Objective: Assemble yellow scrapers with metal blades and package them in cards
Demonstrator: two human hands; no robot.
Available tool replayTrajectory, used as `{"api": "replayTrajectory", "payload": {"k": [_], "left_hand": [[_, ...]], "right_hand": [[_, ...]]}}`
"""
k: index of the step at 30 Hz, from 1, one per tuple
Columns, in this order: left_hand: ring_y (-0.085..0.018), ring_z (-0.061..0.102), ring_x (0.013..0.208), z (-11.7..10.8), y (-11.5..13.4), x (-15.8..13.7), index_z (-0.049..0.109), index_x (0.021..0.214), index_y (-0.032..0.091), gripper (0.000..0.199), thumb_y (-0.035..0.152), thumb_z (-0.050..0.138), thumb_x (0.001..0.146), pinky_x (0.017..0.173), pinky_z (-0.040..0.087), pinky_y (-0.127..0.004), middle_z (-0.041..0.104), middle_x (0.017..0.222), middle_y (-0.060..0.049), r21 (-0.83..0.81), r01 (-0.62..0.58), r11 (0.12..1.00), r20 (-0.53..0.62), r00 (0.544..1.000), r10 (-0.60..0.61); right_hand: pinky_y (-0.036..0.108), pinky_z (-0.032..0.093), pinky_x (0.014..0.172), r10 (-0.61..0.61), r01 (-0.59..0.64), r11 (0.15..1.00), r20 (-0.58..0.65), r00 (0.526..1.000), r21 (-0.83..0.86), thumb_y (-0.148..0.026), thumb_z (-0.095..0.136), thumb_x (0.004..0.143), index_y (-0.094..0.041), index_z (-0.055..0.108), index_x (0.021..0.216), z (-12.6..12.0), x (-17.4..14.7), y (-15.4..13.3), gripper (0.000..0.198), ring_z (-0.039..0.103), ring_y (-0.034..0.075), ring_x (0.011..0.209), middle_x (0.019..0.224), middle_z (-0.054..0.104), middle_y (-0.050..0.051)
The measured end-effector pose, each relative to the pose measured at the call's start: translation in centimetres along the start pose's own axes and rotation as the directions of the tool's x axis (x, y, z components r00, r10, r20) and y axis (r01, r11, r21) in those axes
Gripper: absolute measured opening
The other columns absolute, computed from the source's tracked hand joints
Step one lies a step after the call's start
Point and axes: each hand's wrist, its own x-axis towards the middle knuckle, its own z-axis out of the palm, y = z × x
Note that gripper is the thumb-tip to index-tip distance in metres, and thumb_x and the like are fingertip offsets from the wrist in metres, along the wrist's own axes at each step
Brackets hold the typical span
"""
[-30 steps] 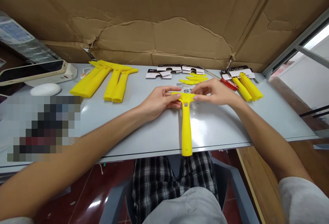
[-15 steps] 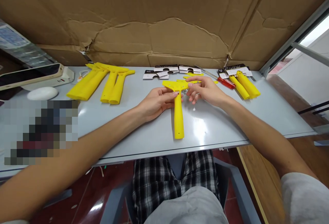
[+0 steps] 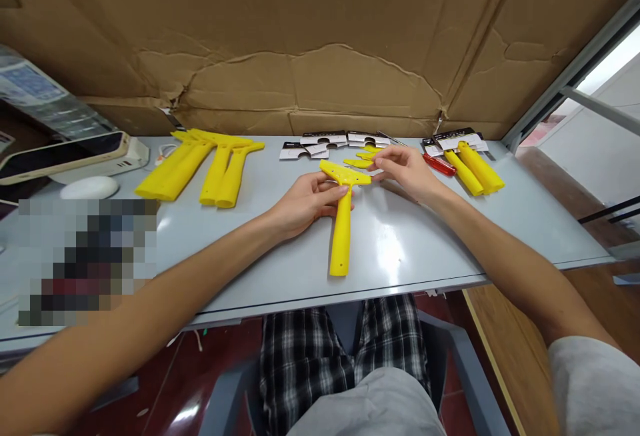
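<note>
My left hand [image 3: 313,203] grips a yellow T-shaped plastic scraper handle [image 3: 341,233] at the neck, thumb on top. Its flat crosspiece points away from me, and the round grip end points toward me. Just beyond the crosspiece's right end is my right hand [image 3: 407,173], its thumb and forefinger pinched together. Whatever sits between those fingertips is too small or hidden to make out. Flat yellow plastic pieces [image 3: 357,163] lie right beside these fingertips, partly covered by them.
More yellow handles [image 3: 227,176] lie at the left and two yellow handles [image 3: 483,168] at the right. Printed cards [image 3: 304,151] line the back by the cardboard wall [image 3: 320,83]. A red-handled screwdriver [image 3: 440,165], a white mouse [image 3: 90,188] and a phone [image 3: 65,151] are also on the table.
The held handle has turned slightly, its crosspiece's right end lower and its grip end shifted left. My right fingertips have come off the crosspiece, uncovering the flat yellow pieces behind.
</note>
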Motion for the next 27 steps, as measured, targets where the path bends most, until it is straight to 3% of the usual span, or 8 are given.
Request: {"api": "replayTrajectory", "payload": {"k": [3, 5, 7, 9, 12, 20, 24, 27], "left_hand": [[-0.023, 0.083, 0.088, -0.2, 0.0, 0.0, 0.079, 0.119, 0.017, 0.055, 0.040, 0.105, 0.077, 0.076, 0.067, -0.034, 0.085, 0.119, -0.014, 0.025, 0.000, 1.000, 0.011, 1.000, 0.000], [-0.023, 0.083, 0.090, -0.3, 0.0, 0.0, 0.080, 0.119, 0.017, 0.053, 0.040, 0.104, 0.078, 0.075, 0.067, -0.033, 0.085, 0.119, -0.014, 0.020, -0.003, 1.000, 0.016, 1.000, 0.002], [-0.023, 0.083, 0.091, -0.4, 0.0, 0.0, 0.080, 0.117, 0.018, 0.049, 0.040, 0.103, 0.080, 0.075, 0.067, -0.032, 0.085, 0.117, -0.014, 0.017, -0.001, 1.000, 0.014, 1.000, 0.001], [-0.023, 0.083, 0.091, -0.4, 0.0, 0.0, 0.081, 0.116, 0.018, 0.046, 0.039, 0.103, 0.081, 0.074, 0.067, -0.032, 0.085, 0.115, -0.013, 0.017, -0.002, 1.000, 0.012, 1.000, 0.001], [-0.022, 0.083, 0.091, -0.4, 0.0, 0.1, 0.081, 0.116, 0.018, 0.044, 0.038, 0.102, 0.082, 0.076, 0.067, -0.032, 0.084, 0.113, -0.011, 0.012, -0.009, 1.000, 0.010, 1.000, 0.009], [-0.023, 0.082, 0.093, -0.4, 0.0, 0.0, 0.081, 0.118, 0.018, 0.044, 0.036, 0.101, 0.083, 0.077, 0.067, -0.033, 0.084, 0.114, -0.011, 0.005, 0.001, 1.000, 0.010, 1.000, -0.001], [-0.023, 0.082, 0.092, -0.5, -0.1, 0.1, 0.081, 0.118, 0.017, 0.048, 0.038, 0.104, 0.081, 0.075, 0.067, -0.032, 0.084, 0.114, -0.012, -0.007, -0.005, 1.000, 0.021, 1.000, 0.005], [-0.023, 0.082, 0.092, -0.6, -0.3, 0.2, 0.080, 0.119, 0.017, 0.052, 0.039, 0.105, 0.079, 0.076, 0.066, -0.031, 0.085, 0.114, -0.012, -0.017, -0.015, 1.000, 0.024, 1.000, 0.015]], "right_hand": [[0.032, 0.067, 0.073, -0.116, 0.086, 0.980, -0.165, 0.979, -0.182, -0.055, 0.083, 0.091, -0.021, 0.069, 0.095, -1.4, 0.7, -0.5, 0.037, 0.075, 0.020, 0.095, 0.095, 0.073, 0.006], [0.032, 0.061, 0.070, -0.226, 0.123, 0.914, -0.232, 0.946, -0.388, -0.048, 0.076, 0.095, -0.021, 0.069, 0.095, -2.8, 1.0, -0.8, 0.028, 0.072, 0.019, 0.086, 0.086, 0.071, 0.006], [0.033, 0.057, 0.074, -0.335, 0.144, 0.783, -0.215, 0.917, -0.605, -0.038, 0.071, 0.096, -0.020, 0.072, 0.093, -4.1, 1.3, -1.1, 0.018, 0.067, 0.018, 0.078, 0.082, 0.070, 0.005], [0.034, 0.053, 0.078, -0.353, 0.146, 0.651, -0.126, 0.927, -0.745, -0.029, 0.068, 0.094, -0.018, 0.075, 0.091, -5.2, 1.5, -1.1, 0.013, 0.063, 0.016, 0.072, 0.078, 0.071, 0.004], [0.035, 0.048, 0.079, -0.256, 0.129, 0.562, -0.024, 0.966, -0.817, -0.026, 0.067, 0.092, -0.018, 0.078, 0.089, -6.2, 1.6, -1.0, 0.013, 0.061, 0.016, 0.070, 0.075, 0.071, 0.004], [0.034, 0.045, 0.075, -0.167, 0.074, 0.503, -0.013, 0.986, -0.861, -0.020, 0.070, 0.088, -0.018, 0.081, 0.091, -6.8, 1.6, -1.3, 0.012, 0.062, 0.018, 0.072, 0.078, 0.075, 0.005], [0.033, 0.045, 0.076, 0.121, 0.037, 0.442, 0.100, 0.988, -0.896, -0.017, 0.081, 0.083, -0.020, 0.082, 0.085, -7.6, 0.8, -3.1, 0.004, 0.062, 0.016, 0.074, 0.083, 0.077, 0.005], [0.033, 0.048, 0.076, 0.350, -0.029, 0.365, 0.109, 0.930, -0.931, -0.044, 0.091, 0.084, -0.021, 0.082, 0.083, -7.3, -0.2, -4.7, 0.024, 0.065, 0.018, 0.078, 0.088, 0.077, 0.007]]}}
